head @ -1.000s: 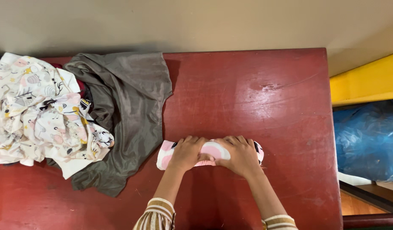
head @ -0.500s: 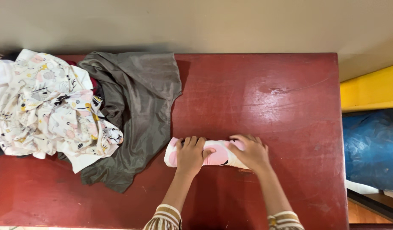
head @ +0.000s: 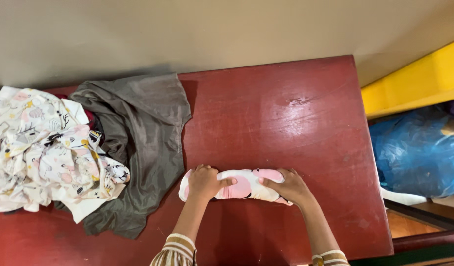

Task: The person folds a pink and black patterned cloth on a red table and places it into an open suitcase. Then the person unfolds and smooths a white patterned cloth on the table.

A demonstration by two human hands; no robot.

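On red table [head: 286, 128], hands [head: 203, 182] now grip rolled cloth [head: 244, 184] ends, middle uncovered.

beyond the fingers [head: 207, 170] the scuffed dark red wooden worktop [head: 266, 113] lies bare up to the beige wall [head: 187, 29], and bare to their right as well. to their left a crumpled olive-grey garment [head: 143, 133] lies just beside, with a heaped white printed cloth [head: 45, 148] further left, blocking that side.
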